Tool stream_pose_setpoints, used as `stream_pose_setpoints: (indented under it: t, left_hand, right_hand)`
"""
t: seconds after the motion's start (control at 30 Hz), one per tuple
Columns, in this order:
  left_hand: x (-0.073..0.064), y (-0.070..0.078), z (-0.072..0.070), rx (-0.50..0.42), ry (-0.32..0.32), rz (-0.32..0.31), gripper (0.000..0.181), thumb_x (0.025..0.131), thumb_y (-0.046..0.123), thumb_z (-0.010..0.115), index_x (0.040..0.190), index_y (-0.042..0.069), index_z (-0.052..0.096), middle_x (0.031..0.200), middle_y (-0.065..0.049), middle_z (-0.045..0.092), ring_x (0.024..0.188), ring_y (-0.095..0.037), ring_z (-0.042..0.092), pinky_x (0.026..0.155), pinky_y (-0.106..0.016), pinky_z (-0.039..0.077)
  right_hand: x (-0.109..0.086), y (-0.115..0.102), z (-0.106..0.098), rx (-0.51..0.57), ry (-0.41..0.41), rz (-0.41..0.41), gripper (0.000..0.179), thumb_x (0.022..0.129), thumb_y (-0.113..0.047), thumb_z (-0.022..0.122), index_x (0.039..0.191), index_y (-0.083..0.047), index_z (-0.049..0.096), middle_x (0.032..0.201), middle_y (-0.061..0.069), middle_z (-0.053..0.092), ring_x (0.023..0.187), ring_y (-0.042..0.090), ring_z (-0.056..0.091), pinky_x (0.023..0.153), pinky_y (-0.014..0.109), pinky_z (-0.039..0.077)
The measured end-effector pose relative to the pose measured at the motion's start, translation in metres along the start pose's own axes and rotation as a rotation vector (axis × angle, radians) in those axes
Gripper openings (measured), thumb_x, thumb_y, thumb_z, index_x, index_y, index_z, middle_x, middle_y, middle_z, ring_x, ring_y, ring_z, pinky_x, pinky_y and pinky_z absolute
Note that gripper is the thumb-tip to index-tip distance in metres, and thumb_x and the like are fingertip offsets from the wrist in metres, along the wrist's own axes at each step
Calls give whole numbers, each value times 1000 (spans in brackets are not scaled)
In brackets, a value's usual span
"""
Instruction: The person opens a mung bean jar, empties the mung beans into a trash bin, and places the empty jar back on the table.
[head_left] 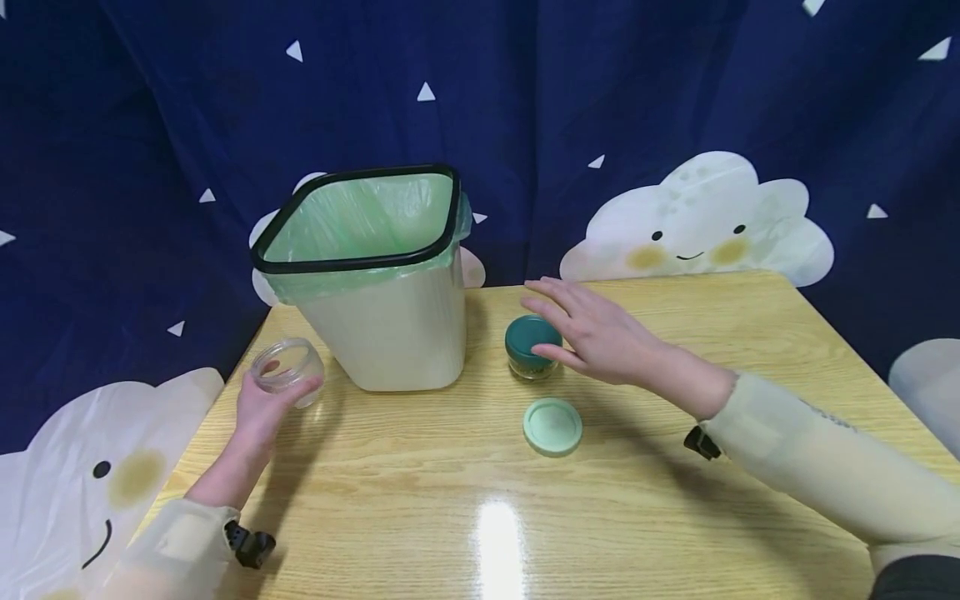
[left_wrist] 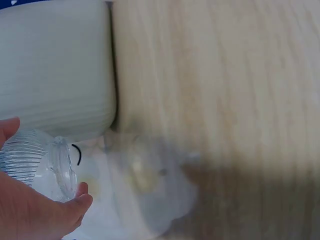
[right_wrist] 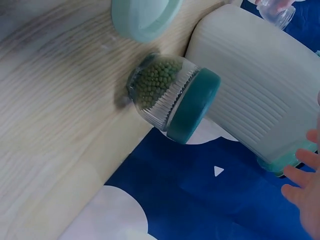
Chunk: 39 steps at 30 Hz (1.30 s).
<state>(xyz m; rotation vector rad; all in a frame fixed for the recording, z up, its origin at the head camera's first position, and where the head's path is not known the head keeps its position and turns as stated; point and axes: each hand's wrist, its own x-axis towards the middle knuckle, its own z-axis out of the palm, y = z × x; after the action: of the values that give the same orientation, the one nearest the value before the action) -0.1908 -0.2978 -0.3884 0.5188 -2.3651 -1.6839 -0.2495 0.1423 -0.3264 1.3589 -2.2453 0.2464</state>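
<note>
My left hand [head_left: 264, 410] grips a clear, lidless glass jar [head_left: 306, 364] at the left side of the table, beside the bin. In the left wrist view, ridges run round the glass jar [left_wrist: 25, 155], with fingers and thumb about it. Whether its base touches the table I cannot tell. My right hand [head_left: 600, 333] hovers with spread fingers by a jar with a dark green lid [head_left: 531, 335], holding nothing. Green beans [right_wrist: 156, 82] partly fill that lidded jar, as the right wrist view shows. In front of it lies a pale green lid [head_left: 552, 426].
A white bin [head_left: 390, 333] with a black rim and a green liner bag stands at the back left of the wooden table [head_left: 405, 500]. Behind the table hangs a dark blue curtain [head_left: 510, 125] with clouds and white triangles.
</note>
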Motion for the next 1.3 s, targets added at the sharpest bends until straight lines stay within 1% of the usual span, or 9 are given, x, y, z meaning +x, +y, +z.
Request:
stream_pose_setpoints:
  t: [0.07, 0.27, 0.43, 0.5, 0.63, 0.73, 1.0, 1.13, 1.3]
  left_hand:
    - [0, -4, 1, 20, -13, -13, 84, 83, 15, 76, 147, -2, 24, 144, -23, 34, 127, -32, 36, 99, -36, 32]
    - [1, -12, 6, 15, -63, -36, 87, 83, 11, 74, 149, -4, 19, 143, -25, 32, 123, -30, 38, 95, -32, 34]
    - [1, -17, 10, 38, -97, -34, 90, 82, 9, 75, 149, -8, 18, 147, -28, 30, 126, -36, 37, 103, -41, 33]
    - [1, -18, 11, 56, -103, -32, 88, 81, 9, 75, 148, -9, 20, 146, -29, 32, 126, -37, 38, 103, -43, 33]
    - [1, -20, 13, 81, -123, -40, 88, 81, 10, 75, 147, -8, 21, 144, -28, 34, 125, -37, 38, 101, -43, 35]
    - [0, -22, 13, 82, -144, -57, 90, 82, 10, 75, 149, -7, 17, 146, -27, 32, 128, -38, 36, 101, -43, 35]
    - [0, -29, 15, 65, -160, -73, 93, 82, 7, 75, 149, -8, 13, 146, -30, 30, 128, -39, 36, 101, -41, 35]
    - [0, -32, 15, 52, -165, -79, 93, 82, 5, 74, 150, -7, 12, 146, -29, 30, 127, -38, 36, 98, -39, 36]
    - [1, -32, 15, 56, -170, -78, 96, 81, 5, 76, 151, -5, 10, 149, -30, 27, 131, -41, 33, 104, -45, 33]
  right_hand:
    - [-1, -1, 1, 4, -9, 0, 67, 102, -55, 29, 137, 0, 45, 143, 22, 42, 130, 38, 41, 107, 50, 34]
    - [-7, -1, 6, 26, -18, 4, 65, 102, -53, 34, 137, 0, 45, 141, 22, 42, 128, 37, 43, 106, 50, 35]
    - [-13, 0, 9, 32, -54, 34, 62, 102, -53, 36, 138, -3, 45, 142, 20, 42, 128, 36, 43, 106, 49, 35]
    - [-15, 0, 10, 35, -71, 48, 61, 101, -52, 38, 138, -3, 45, 143, 20, 42, 129, 36, 42, 106, 49, 34]
    - [-21, 3, 12, 39, -95, 66, 58, 100, -47, 48, 138, -2, 46, 144, 21, 41, 130, 37, 41, 107, 50, 33]
    - [-25, 4, 13, 40, -104, 77, 58, 97, -42, 56, 138, -2, 46, 144, 21, 41, 130, 37, 41, 107, 50, 33]
    - [-32, 8, 15, 34, -111, 94, 60, 93, -37, 63, 138, -2, 46, 143, 21, 41, 130, 37, 41, 106, 51, 34]
    - [-36, 10, 16, 27, -107, 107, 58, 95, -40, 60, 137, -3, 47, 143, 21, 41, 128, 37, 42, 104, 51, 36]
    - [-39, 13, 17, 13, -112, 119, 61, 100, -52, 41, 136, -3, 46, 142, 21, 41, 128, 37, 43, 104, 51, 36]
